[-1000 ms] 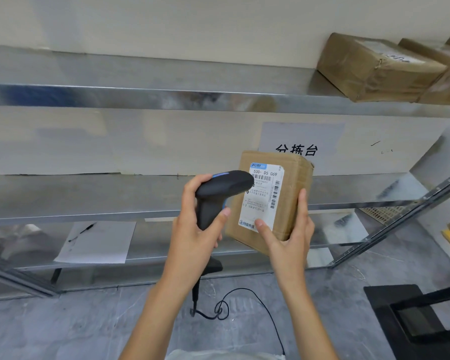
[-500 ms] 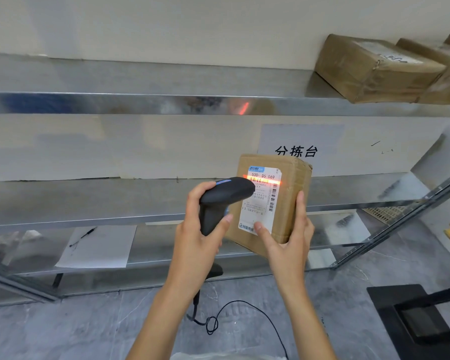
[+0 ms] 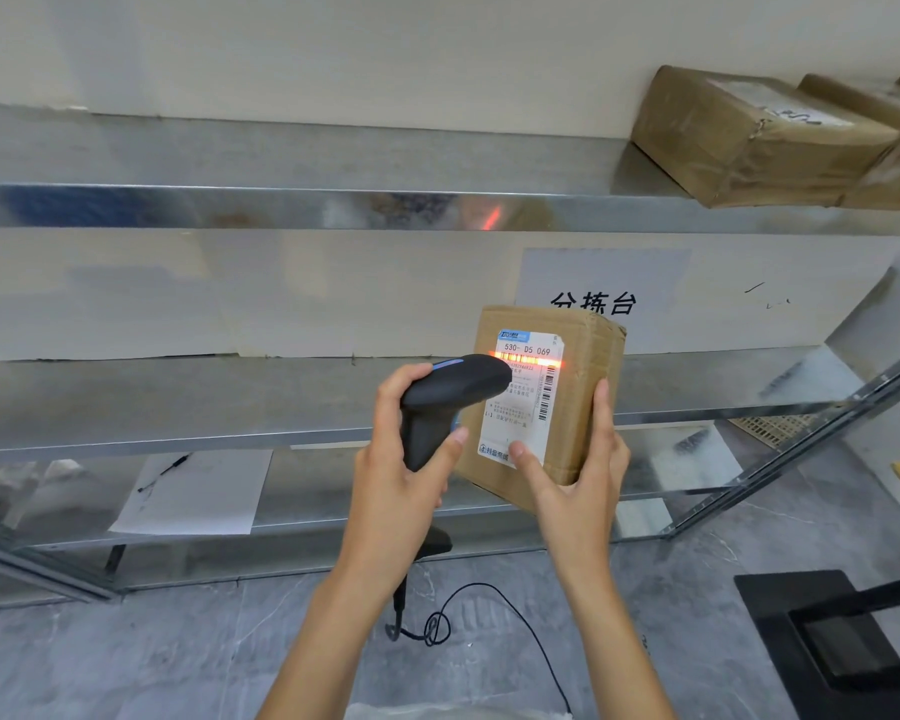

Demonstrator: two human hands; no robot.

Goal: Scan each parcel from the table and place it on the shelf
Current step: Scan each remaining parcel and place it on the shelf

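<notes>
two taped brown boxes (image 3: pixel 759 135) up on top metal shelf (image 3: pixel 281 205), far right, touching each other. white sheet with pen (image 3: pixel 193 493) on lowest shelf, left. wall sign (image 3: pixel 601 288) partly hidden behind parcel (image 3: pixel 546 397). parcel held upright in front of middle shelf, right hand (image 3: pixel 578 491) clamped round its lower right edge, thumb on label. left hand (image 3: pixel 401 475) wrapped round black scanner (image 3: pixel 448 402), red line across barcode. coiled cable (image 3: pixel 458 621) hanging over grey marbled floor.
</notes>
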